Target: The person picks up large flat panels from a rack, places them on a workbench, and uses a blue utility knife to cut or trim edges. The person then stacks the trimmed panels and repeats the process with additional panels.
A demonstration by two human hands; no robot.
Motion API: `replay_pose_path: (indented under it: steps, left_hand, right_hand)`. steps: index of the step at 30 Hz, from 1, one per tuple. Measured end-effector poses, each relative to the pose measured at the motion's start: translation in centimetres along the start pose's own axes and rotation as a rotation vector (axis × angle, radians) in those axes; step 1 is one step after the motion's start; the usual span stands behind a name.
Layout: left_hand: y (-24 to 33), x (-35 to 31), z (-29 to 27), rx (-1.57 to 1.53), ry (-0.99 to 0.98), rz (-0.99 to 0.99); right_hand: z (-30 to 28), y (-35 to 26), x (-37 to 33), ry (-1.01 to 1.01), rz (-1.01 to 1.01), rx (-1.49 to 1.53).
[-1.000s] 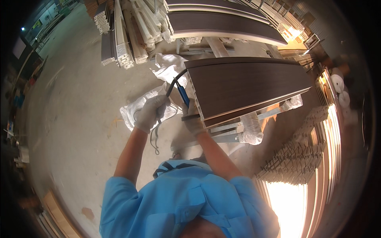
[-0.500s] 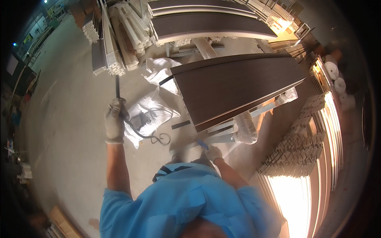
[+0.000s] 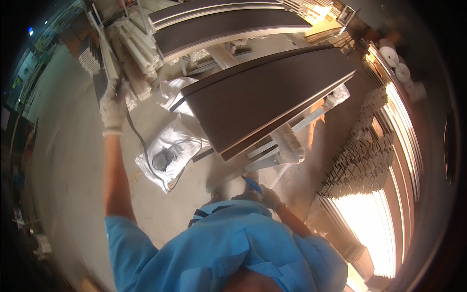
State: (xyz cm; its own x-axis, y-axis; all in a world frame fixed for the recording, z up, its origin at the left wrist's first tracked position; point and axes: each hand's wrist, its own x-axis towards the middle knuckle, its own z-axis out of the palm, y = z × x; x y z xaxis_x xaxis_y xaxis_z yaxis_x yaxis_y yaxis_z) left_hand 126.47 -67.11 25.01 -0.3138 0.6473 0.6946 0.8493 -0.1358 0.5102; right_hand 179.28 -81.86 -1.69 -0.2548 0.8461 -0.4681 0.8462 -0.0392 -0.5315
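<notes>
My gloved left hand point(image 3: 112, 113) is stretched forward at the far left, closed around a long dark strap point(image 3: 138, 137). From this hand the strap hangs down to a crumpled white sack point(image 3: 184, 138), where part of it lies in a loose loop. Close to my body, my gloved right hand point(image 3: 270, 198) grips a slim blue utility knife point(image 3: 253, 184), its end pointing forward and left. In front of me a stack of long dark brown panels point(image 3: 267, 97) rests on low supports, apart from both hands.
Beyond the stack stand more dark panels point(image 3: 233, 29). Bundles of pale long profiles point(image 3: 138, 41) lie at the back left. On the right are a pile of metal-like profiles point(image 3: 360, 165) and brightly lit boards point(image 3: 367, 228). A plastic-wrapped support point(image 3: 288, 146) juts out under the stack.
My left hand has moved forward and left, drawing the strap along; its curled loose end has dropped toward the sack. My right hand still holds the blue utility knife. The whole view has shifted.
</notes>
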Motion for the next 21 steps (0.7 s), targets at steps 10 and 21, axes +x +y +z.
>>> replay_pose_path:
  steps: [10, 21]
  left_hand:
    - [13.7, 19.0, 9.3, -0.785, -0.185, 0.011]
    - [44.3, 28.0, 28.8, -1.449, -0.310, 0.135]
  right_hand:
    - [-10.3, -0.9, -8.5, 0.414, -0.208, 0.075]
    - [-20.2, 9.7, -3.1, 0.841, 0.015, 0.690]
